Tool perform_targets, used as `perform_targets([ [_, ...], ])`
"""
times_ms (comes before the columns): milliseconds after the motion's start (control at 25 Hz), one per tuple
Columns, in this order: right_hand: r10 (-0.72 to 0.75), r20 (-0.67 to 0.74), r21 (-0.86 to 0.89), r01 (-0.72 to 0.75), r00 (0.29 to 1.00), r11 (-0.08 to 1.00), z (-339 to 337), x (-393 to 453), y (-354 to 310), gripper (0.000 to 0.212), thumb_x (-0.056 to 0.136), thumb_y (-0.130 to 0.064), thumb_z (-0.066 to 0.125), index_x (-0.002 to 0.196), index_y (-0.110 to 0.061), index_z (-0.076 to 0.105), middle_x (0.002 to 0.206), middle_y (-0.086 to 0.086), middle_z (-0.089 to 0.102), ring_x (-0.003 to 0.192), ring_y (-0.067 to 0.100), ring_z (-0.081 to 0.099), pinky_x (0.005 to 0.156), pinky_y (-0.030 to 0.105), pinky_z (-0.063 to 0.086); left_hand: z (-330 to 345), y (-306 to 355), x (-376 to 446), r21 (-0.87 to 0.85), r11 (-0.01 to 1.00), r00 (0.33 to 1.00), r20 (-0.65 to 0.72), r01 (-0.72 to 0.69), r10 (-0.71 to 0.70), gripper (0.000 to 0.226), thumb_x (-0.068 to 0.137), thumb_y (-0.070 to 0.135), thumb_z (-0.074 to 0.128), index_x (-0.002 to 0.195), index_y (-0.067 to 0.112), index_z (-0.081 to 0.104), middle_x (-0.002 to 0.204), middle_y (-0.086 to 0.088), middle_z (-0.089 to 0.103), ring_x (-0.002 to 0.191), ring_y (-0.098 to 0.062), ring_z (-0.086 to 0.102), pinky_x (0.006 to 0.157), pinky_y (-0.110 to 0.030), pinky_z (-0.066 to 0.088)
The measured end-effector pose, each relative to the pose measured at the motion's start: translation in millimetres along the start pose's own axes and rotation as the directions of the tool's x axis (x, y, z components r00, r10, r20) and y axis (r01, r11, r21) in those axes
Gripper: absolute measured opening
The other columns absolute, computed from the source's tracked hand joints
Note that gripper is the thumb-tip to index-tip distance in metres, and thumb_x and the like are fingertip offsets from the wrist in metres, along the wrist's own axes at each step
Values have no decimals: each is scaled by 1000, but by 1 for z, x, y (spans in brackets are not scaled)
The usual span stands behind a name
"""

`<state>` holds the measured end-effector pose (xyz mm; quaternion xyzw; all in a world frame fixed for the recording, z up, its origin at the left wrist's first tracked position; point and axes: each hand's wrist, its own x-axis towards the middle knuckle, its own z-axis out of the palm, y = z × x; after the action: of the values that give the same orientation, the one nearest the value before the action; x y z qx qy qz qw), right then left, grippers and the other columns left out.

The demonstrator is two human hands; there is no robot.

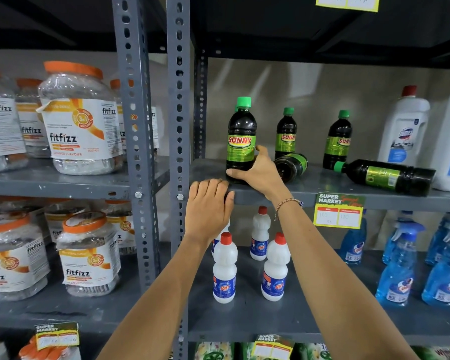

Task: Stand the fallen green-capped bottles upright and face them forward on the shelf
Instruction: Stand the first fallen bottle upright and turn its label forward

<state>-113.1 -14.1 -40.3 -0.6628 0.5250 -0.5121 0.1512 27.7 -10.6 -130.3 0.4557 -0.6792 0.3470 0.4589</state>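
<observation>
**Front bottle upright in the right hand's grip**

Head view: the right hand is grasping the front bottle low on its body, thumb at the front and fingers round the right side. That bottle is standing upright near the shelf edge, its SUNNY label facing forward. The left hand is lying flat, fingers loose, over the shelf's front lip, holding nothing. Two more bottles are standing further back. One fallen bottle is lying base-forward just beside the right hand; another fallen bottle is lying sideways, cap pointing left, against a white jug.
</observation>
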Motion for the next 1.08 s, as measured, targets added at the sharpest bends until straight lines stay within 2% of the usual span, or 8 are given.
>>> perform_targets([
  [360, 59, 27, -10, -58, 998, 998, -1, 1, -1, 68, 75, -23, 77, 129, -6, 40, 106, 3, 60, 95, 17, 58, 63, 16, 41, -1, 1, -1, -28, 1000, 1000, 22, -2, 3, 36, 97, 36, 36, 104, 14, 64, 101, -3, 68, 92, -23, 62, 91, -37, 42],
  [480, 70, 52, -16, -69, 996, 997, -2, 2, -1, 68, 75, -22, 76, 129, -7, 38, 106, 2, 59, 95, 16, 58, 66, 17, 44, -7, 3, 3, -91, 995, 1000, 20, 25, -23, 35, 98, 33, 35, 95, 13, 64, 92, -3, 67, 84, -23, 61, 83, -37, 43],
  [560, 99, 130, 30, -104, 987, 994, -4, 4, 0, 70, 73, -23, 78, 129, -7, 39, 110, 3, 62, 102, 18, 61, 81, 25, 51, -18, 7, 19, -118, 986, 991, 76, 119, -111, 37, 98, 33, 33, 91, 12, 63, 87, -5, 67, 80, -24, 61, 74, -37, 43],
  [680, 82, 255, 105, -112, 963, 988, -12, 8, 7, 64, 73, -25, 75, 130, -10, 48, 119, 7, 66, 114, 21, 61, 103, 39, 48, -35, 13, 59, -270, 866, 870, 391, 421, -301, 42, 98, 36, 43, 129, 8, 48, 123, -14, 61, 113, -32, 57, 86, -40, 44],
  [760, 60, 260, 131, -97, 964, 987, -15, 6, 9, 44, 87, -16, 66, 129, -9, 54, 122, 10, 67, 117, 23, 61, 106, 41, 45, -36, 11, 86, -416, 643, 686, 685, 643, -244, 63, 99, 31, 47, 149, 7, 18, 148, -14, 40, 135, -30, 39, 101, -37, 36],
  [800, 71, 234, 138, -105, 970, 985, -15, 5, 11, 36, 90, -12, 62, 126, -8, 57, 121, 12, 67, 116, 24, 61, 106, 41, 45, -32, 7, 94, -455, 545, 626, 760, 704, -175, 64, 99, 28, 48, 151, 9, 15, 149, -12, 38, 137, -27, 36, 102, -34, 34],
  [920, 93, 170, 131, -116, 981, 985, -13, 6, 14, 30, 90, -12, 63, 120, -9, 63, 115, 14, 70, 111, 27, 64, 104, 44, 47, -15, -6, 97, -521, 432, 601, 796, 736, -64, 44, 97, 19, 53, 140, 15, 42, 135, -7, 55, 128, -21, 48, 104, -31, 37],
  [1080, 116, 137, 63, -126, 984, 990, -10, 7, 14, 34, 88, -20, 65, 120, -10, 63, 113, 12, 71, 109, 27, 64, 102, 46, 48, -7, -11, 95, -512, 480, 619, 781, 712, -85, 45, 87, 8, 66, 130, 13, 54, 122, -8, 65, 117, -20, 57, 107, -39, 40],
])
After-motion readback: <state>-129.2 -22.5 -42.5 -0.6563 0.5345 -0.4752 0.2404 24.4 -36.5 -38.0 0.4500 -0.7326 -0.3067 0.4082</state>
